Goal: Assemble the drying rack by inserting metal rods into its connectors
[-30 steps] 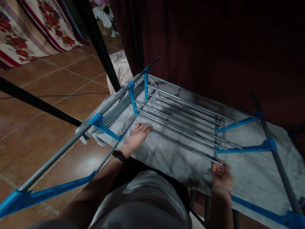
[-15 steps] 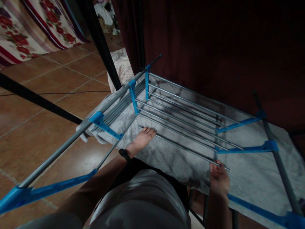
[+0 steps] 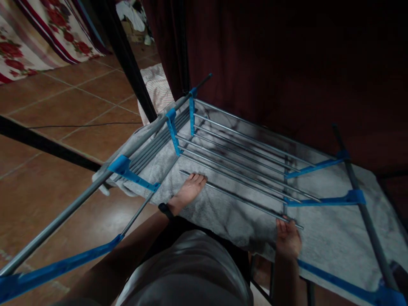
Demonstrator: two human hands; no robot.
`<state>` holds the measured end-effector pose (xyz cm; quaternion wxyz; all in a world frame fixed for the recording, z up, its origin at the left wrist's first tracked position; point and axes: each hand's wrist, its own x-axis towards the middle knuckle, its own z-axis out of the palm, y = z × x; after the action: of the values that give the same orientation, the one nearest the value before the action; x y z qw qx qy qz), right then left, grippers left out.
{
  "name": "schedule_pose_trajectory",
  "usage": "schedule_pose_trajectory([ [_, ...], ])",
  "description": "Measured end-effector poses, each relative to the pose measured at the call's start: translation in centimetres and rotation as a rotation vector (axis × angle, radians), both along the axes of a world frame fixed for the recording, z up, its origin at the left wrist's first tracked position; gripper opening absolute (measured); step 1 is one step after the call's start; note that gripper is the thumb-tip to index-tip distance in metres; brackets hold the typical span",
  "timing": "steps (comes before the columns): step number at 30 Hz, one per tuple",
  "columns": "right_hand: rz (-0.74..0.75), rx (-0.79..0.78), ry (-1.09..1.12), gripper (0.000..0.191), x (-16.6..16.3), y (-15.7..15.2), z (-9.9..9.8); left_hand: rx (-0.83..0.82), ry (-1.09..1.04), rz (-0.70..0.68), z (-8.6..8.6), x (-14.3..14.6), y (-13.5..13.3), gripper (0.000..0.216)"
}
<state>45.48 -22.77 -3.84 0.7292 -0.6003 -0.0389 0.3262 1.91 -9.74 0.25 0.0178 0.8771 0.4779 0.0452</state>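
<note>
A grey towel lies spread over the lower level of a drying rack with steel rods and blue plastic brackets. My left hand rests flat on the towel near its left end, fingers stretched out under the nearest rod. A dark band sits on that wrist. My right hand lies on the towel's front edge at the right end of the same rod, fingers curled against the cloth.
A dark red curtain hangs right behind the rack. Black poles cross at the left over a brown tiled floor. A striped cloth lies on the floor, a flowered sheet at far left.
My left hand slid a little to the right along the towel. My right hand moved slightly left and away from me. The view shifted a bit.
</note>
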Motion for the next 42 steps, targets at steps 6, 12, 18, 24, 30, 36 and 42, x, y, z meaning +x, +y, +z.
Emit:
schedule_pose_trajectory([
  [6,0.022,0.04,-0.03,0.026,-2.4,0.7,1.7,0.05,-0.15,-0.065,-0.5,-0.9,-0.5,0.054],
  [12,-0.014,0.153,0.057,0.021,-4.2,2.8,5.7,0.185,-0.353,-0.138,-0.1,-2.4,0.7,0.034],
  [18,0.026,0.299,0.103,0.019,-4.7,4.0,10.5,0.31,-0.419,-0.132,3.1,-2.8,0.6,0.04],
  [24,0.086,0.389,0.087,0.014,-4.9,5.6,13.9,0.385,-0.486,-0.121,3.9,-2.4,0.2,0.079],
  [30,0.12,0.413,0.074,0.015,-4.9,7.4,16.1,0.355,-0.571,-0.069,3.8,-1.8,0.0,0.083],
  [36,0.113,0.425,0.052,0.015,-4.3,8.6,17.2,0.329,-0.586,-0.035,3.8,-1.3,-0.1,0.081],
  [42,0.127,0.449,0.04,0.017,-3.9,8.9,17.5,0.332,-0.586,-0.072,3.2,-1.3,0.3,0.083],
])
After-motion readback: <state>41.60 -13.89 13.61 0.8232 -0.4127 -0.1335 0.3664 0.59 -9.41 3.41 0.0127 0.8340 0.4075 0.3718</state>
